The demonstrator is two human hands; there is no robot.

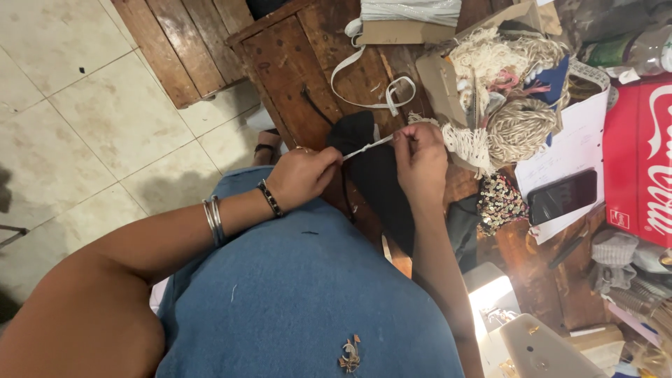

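Observation:
A narrow white ribbon strip (367, 147) is stretched between my two hands over a piece of black fabric (378, 175) on the dark wooden table (294, 77). My left hand (302, 175), with bangles and a black bracelet on the wrist, pinches the strip's near end. My right hand (420, 157) pinches the other end, fingers closed tight. The rest of the white ribbon (364, 84) loops away across the table behind the fabric.
An open cardboard box (448, 77) of cream cords and lace stands to the right. Beyond it lie a sequinned patch (498, 201), a black phone (562, 196) on white paper, a red carton (640, 161), and a sewing machine (532, 343) at the bottom right. Tiled floor (77, 126) lies left.

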